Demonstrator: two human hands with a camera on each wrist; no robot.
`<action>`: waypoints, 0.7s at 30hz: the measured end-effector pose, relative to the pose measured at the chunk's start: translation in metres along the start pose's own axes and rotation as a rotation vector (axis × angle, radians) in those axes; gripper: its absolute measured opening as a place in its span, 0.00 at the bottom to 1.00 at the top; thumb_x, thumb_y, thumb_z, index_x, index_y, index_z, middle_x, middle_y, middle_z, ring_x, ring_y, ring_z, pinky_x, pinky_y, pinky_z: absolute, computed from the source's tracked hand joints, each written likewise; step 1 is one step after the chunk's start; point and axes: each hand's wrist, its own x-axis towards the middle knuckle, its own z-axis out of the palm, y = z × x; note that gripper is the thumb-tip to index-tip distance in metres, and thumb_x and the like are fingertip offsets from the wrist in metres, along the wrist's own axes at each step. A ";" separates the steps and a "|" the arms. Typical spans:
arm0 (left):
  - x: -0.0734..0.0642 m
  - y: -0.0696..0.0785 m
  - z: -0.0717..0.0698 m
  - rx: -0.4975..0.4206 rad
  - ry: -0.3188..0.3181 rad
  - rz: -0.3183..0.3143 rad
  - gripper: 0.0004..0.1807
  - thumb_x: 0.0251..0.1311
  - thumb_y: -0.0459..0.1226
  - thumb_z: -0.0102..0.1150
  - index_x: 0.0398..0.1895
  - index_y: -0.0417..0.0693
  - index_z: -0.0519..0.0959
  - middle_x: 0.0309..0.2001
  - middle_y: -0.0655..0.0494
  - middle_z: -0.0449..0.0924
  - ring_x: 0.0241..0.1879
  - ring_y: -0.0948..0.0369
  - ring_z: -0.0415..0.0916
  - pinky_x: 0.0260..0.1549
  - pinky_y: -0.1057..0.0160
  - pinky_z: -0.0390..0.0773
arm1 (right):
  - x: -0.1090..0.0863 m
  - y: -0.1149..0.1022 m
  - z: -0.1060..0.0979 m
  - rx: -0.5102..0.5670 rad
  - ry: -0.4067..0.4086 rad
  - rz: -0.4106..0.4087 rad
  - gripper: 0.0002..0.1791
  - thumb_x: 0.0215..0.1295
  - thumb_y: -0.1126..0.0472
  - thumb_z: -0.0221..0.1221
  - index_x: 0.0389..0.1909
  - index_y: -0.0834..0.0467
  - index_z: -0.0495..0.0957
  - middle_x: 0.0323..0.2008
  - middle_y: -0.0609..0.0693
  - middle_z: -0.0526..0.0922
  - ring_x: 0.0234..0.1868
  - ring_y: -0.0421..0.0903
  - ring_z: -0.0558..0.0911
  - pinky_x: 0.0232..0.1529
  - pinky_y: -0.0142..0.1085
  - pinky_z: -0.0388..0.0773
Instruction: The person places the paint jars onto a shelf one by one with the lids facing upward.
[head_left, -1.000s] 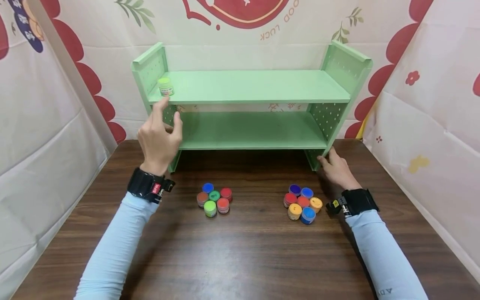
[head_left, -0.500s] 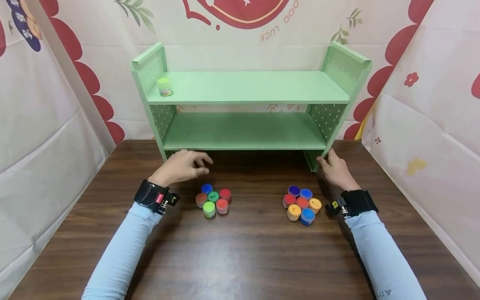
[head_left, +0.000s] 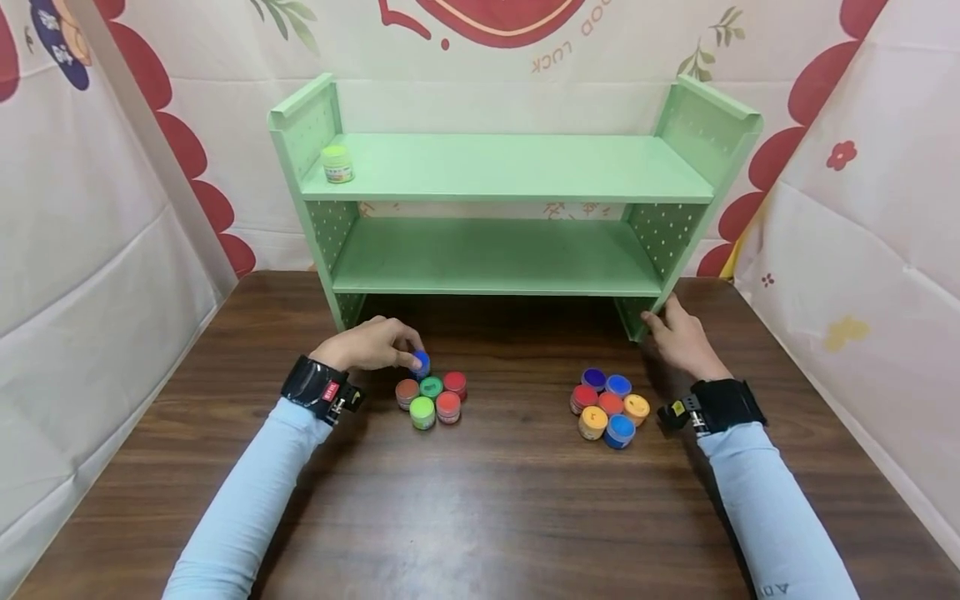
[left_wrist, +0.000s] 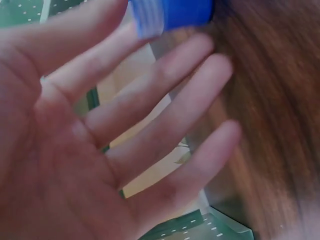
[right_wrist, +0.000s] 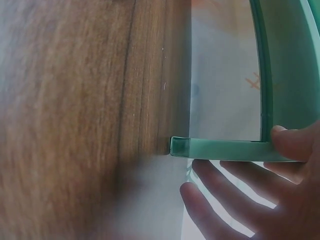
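My left hand (head_left: 372,343) pinches a small blue-lidded jar (head_left: 422,362) between thumb and index finger, at the back of the left cluster. In the left wrist view the same blue jar (left_wrist: 185,14) shows at the top, and the other three fingers stretch out away from it. On the right, my right hand (head_left: 681,340) holds the lower end of the green shelf's (head_left: 495,254) side panel. The right wrist view shows the thumb on one side of that panel (right_wrist: 225,149) and the fingers on the other. A lime-lidded jar (head_left: 337,164) stands on the upper board, far left.
Beside the left hand sit jars with green (head_left: 431,387), lime (head_left: 423,412), brown (head_left: 407,393) and red (head_left: 454,384) lids. A second cluster with red, orange (head_left: 592,422) and blue lids (head_left: 619,431) stands near the right hand. Printed cloth (head_left: 495,104) hangs behind the shelf.
My left hand has come down from beside the lime jar on the upper board to the left cluster and taken the blue jar. My right hand stays on the panel.
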 end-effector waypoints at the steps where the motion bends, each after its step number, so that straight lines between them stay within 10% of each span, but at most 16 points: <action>1: 0.000 -0.001 0.001 0.006 0.017 -0.005 0.12 0.69 0.45 0.64 0.50 0.51 0.86 0.34 0.53 0.85 0.32 0.61 0.74 0.34 0.62 0.73 | 0.000 0.000 0.000 0.004 0.000 -0.004 0.32 0.85 0.51 0.39 0.80 0.62 0.47 0.61 0.71 0.74 0.46 0.62 0.78 0.42 0.51 0.72; 13: 0.001 0.002 0.006 0.088 0.077 0.000 0.22 0.74 0.39 0.57 0.68 0.45 0.76 0.44 0.52 0.85 0.39 0.60 0.76 0.41 0.59 0.77 | 0.001 0.003 0.003 -0.007 0.019 -0.024 0.32 0.84 0.52 0.41 0.80 0.63 0.48 0.68 0.76 0.70 0.56 0.68 0.78 0.48 0.56 0.72; 21: 0.007 0.001 0.013 0.135 0.137 0.025 0.19 0.70 0.43 0.64 0.61 0.50 0.82 0.49 0.52 0.85 0.46 0.58 0.80 0.48 0.54 0.81 | 0.000 0.004 0.001 -0.007 0.019 -0.030 0.33 0.84 0.53 0.40 0.81 0.62 0.46 0.69 0.75 0.69 0.55 0.67 0.78 0.47 0.55 0.72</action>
